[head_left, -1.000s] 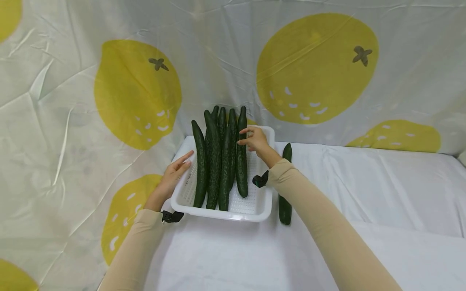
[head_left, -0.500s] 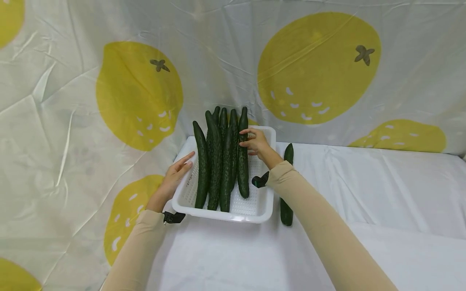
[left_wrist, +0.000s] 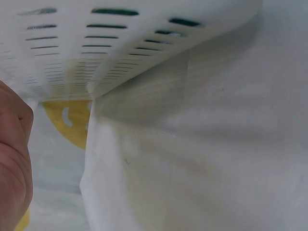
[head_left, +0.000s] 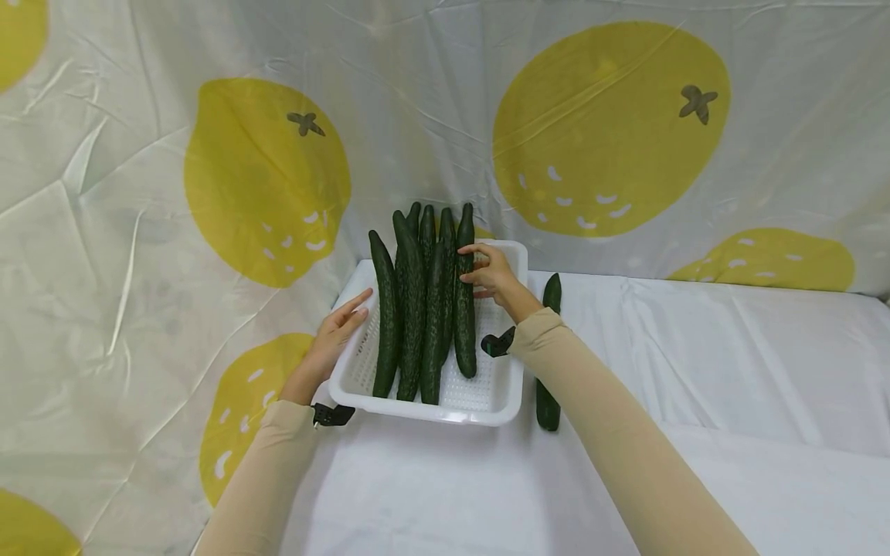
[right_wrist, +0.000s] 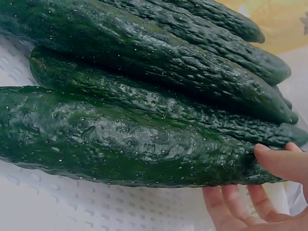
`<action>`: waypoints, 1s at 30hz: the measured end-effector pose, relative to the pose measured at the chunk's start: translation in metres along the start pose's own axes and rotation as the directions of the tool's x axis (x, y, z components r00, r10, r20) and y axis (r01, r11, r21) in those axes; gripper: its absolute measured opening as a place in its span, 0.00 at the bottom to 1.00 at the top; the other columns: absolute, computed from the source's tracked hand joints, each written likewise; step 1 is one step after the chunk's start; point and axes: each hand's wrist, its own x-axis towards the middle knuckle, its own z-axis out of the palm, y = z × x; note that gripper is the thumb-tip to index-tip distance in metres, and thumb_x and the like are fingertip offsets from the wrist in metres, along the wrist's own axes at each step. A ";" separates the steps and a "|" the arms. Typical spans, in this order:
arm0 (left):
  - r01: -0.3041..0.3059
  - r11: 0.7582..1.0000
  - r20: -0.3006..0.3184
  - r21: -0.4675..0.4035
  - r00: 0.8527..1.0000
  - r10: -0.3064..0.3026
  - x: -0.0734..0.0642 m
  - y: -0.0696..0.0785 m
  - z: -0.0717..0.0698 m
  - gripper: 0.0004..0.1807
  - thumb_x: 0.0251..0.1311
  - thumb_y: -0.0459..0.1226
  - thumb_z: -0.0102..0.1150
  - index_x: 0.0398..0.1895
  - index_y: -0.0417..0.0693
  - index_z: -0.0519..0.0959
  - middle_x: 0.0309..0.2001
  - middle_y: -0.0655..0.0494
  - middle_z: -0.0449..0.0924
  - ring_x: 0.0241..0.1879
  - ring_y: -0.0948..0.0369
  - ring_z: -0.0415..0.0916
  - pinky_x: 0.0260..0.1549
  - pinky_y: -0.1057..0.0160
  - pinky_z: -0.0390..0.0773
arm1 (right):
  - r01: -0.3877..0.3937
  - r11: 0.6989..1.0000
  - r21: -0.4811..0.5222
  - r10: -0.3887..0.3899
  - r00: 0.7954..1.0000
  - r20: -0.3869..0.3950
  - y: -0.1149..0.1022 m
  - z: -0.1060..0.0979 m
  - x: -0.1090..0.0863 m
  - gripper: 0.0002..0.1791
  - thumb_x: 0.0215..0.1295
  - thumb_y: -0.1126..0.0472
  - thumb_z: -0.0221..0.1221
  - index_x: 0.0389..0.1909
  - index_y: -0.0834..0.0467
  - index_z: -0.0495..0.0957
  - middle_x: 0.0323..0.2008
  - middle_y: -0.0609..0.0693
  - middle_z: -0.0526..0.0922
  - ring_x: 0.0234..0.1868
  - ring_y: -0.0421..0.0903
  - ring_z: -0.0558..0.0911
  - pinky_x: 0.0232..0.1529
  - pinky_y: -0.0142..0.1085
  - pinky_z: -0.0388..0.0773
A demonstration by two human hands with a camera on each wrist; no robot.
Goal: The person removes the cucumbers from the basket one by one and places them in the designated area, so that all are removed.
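A white perforated plastic basket [head_left: 429, 413] holds several long dark green cucumbers [head_left: 412, 316], their far ends rising past its back rim. At its right side, my right hand [head_left: 492, 274] pinches the rightmost cucumber [head_left: 465, 340] near the far end. The right wrist view shows the thumb [right_wrist: 281, 161] over this cucumber [right_wrist: 106, 137] and several fingers [right_wrist: 233, 202] along its lower side. My left hand [head_left: 327, 347] lies against the basket's left side with its fingers extended. Only part of that hand [left_wrist: 13, 159] shows in the left wrist view, beside the slotted basket wall [left_wrist: 72, 41].
Another cucumber [head_left: 548, 405] lies on the white cloth-covered table [head_left: 730, 371] to the right of the basket, partly behind my right forearm. A lemon-print sheet [head_left: 417, 100] hangs close behind the basket and along the left side.
The head view has shifted very slightly. Both hands, the basket and the cucumbers keep their places relative to each other.
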 end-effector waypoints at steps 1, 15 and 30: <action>0.003 1.000 0.000 0.002 1.000 -0.003 0.000 0.000 0.000 0.27 0.79 0.37 0.43 0.78 0.44 0.57 0.67 0.29 0.63 0.52 0.57 0.72 0.44 0.67 0.77 | 0.005 1.000 -0.002 -0.005 1.000 0.002 0.000 0.000 0.000 0.29 0.63 0.75 0.63 0.64 0.52 0.76 0.63 0.63 0.67 0.41 0.55 0.76 0.45 0.54 0.79; -0.027 1.000 0.004 0.013 1.000 0.027 0.002 -0.010 -0.003 0.28 0.78 0.42 0.45 0.78 0.49 0.58 0.65 0.34 0.66 0.49 0.62 0.74 0.44 0.67 0.78 | 0.065 0.998 -0.022 -0.065 0.998 -0.004 0.002 0.002 -0.001 0.31 0.60 0.76 0.65 0.64 0.53 0.77 0.53 0.62 0.70 0.30 0.48 0.76 0.40 0.52 0.80; -0.056 0.998 0.000 0.028 0.998 0.056 0.001 -0.010 -0.003 0.28 0.78 0.41 0.45 0.77 0.47 0.60 0.69 0.36 0.64 0.55 0.59 0.69 0.47 0.70 0.75 | 0.025 1.000 -0.018 -0.025 1.000 0.003 -0.004 0.002 -0.003 0.32 0.60 0.77 0.65 0.64 0.52 0.76 0.67 0.65 0.64 0.37 0.55 0.80 0.30 0.41 0.81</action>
